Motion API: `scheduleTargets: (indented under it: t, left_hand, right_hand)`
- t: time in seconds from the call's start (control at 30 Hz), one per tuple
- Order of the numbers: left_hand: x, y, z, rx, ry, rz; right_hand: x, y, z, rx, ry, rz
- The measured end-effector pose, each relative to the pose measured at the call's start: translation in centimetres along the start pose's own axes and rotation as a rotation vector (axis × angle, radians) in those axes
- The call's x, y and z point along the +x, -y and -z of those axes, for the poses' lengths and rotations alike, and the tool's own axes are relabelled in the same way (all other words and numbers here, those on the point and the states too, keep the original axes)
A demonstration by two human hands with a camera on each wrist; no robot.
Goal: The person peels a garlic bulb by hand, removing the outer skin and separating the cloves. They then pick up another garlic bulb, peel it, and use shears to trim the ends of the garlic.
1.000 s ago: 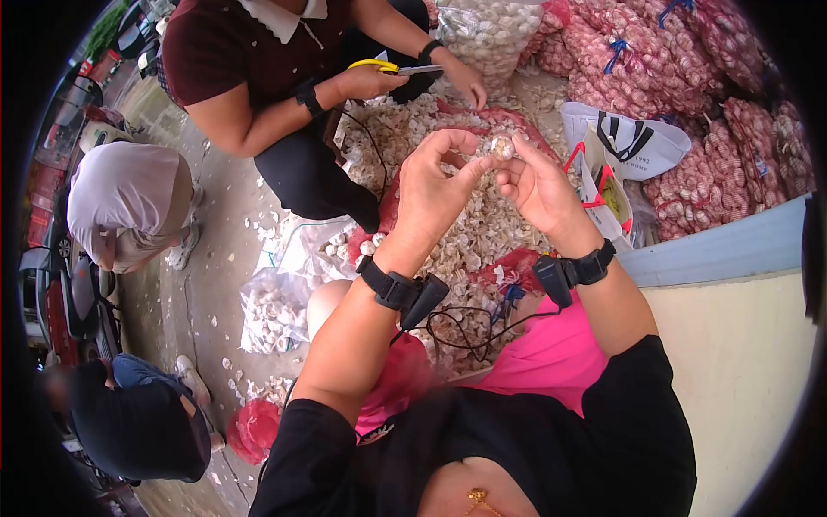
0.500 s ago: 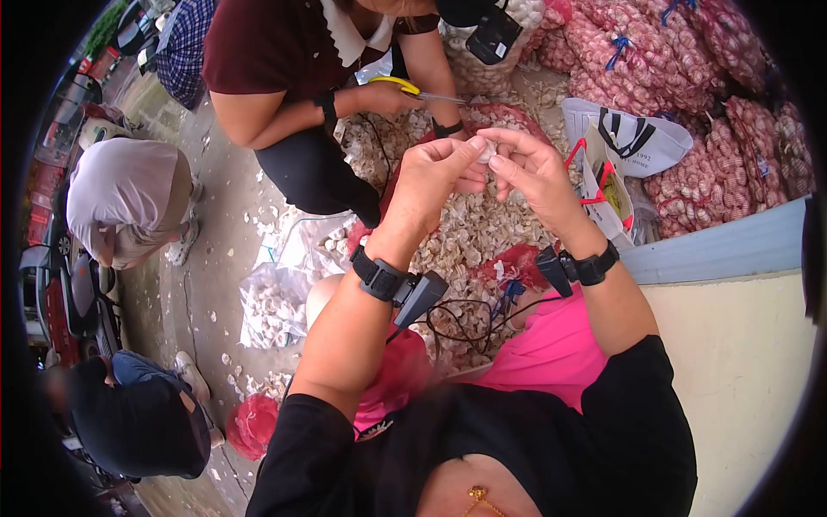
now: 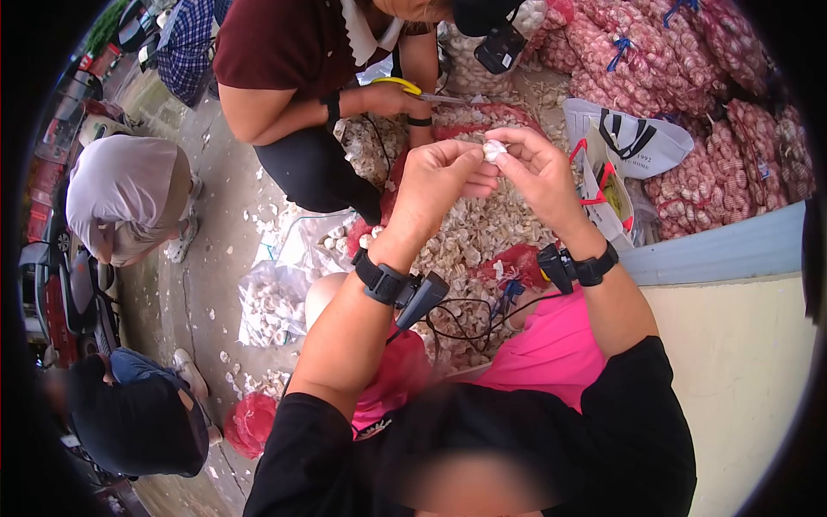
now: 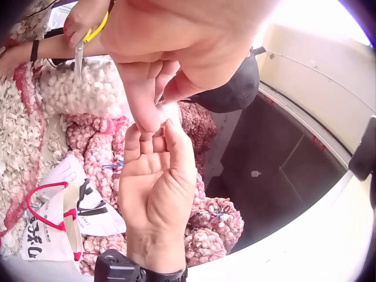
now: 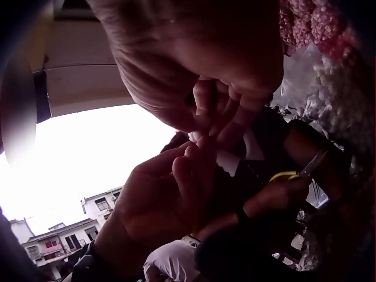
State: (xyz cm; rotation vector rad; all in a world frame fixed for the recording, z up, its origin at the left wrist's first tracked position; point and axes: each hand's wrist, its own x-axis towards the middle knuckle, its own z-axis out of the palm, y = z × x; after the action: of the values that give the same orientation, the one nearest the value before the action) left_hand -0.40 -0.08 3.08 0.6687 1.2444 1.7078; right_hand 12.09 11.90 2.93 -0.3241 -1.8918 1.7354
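A small white garlic bulb (image 3: pixel 494 151) is held up between both hands, over a heap of loose garlic skins (image 3: pixel 491 224). My right hand (image 3: pixel 544 177) pinches it between thumb and fingers. From the other side, the thumb and forefinger of my left hand (image 3: pixel 435 185) grip the bulb. In the left wrist view the fingertips of the two hands meet around the garlic and hide most of it. Only a pale bit shows between the fingers in the dark right wrist view.
Opposite, a person holds yellow-handled scissors (image 3: pixel 401 84). Net sacks of garlic (image 3: pixel 637 60) stack at the back right, beside a white bag (image 3: pixel 633 142) with red and black handles. A clear bag of garlic (image 3: pixel 271 302) lies left. Black cables (image 3: pixel 461 323) cross my lap.
Both hands turned the bulb, and the left fingers closed in on it. The person opposite leaned forward and right, with the scissors shifting the same way.
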Motion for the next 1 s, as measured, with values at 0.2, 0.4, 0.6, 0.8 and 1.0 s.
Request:
scheduleTargets:
  t: [0.2,0.4,0.6,0.8,1.0]
  left_hand:
    - [-0.3,-0.5,0.1,0.148,-0.043,-0.064]
    - [0.1,-0.2,0.7,0.131,-0.031,-0.019]
    - [0.5,0.0,0.6,0.012,-0.054,-0.006]
    - [0.4,-0.3,0.2,-0.02,-0.033,-0.052]
    - [0.2,-0.2,0.5,0.124,-0.026,-0.067]
  right_hand:
    - [0.0,-0.3,-0.1,-0.06,0.019,0.09]
    - [0.0,-0.3,0.5,0.025,0.107,-0.02]
    - [0.1,-0.6,1.0,0.452,0.114,-0.171]
    - [0.1,0.5,0.5,0.161,0.066,-0.052]
    - [0.1,-0.4,0.6,-0.047,0.111,0.08]
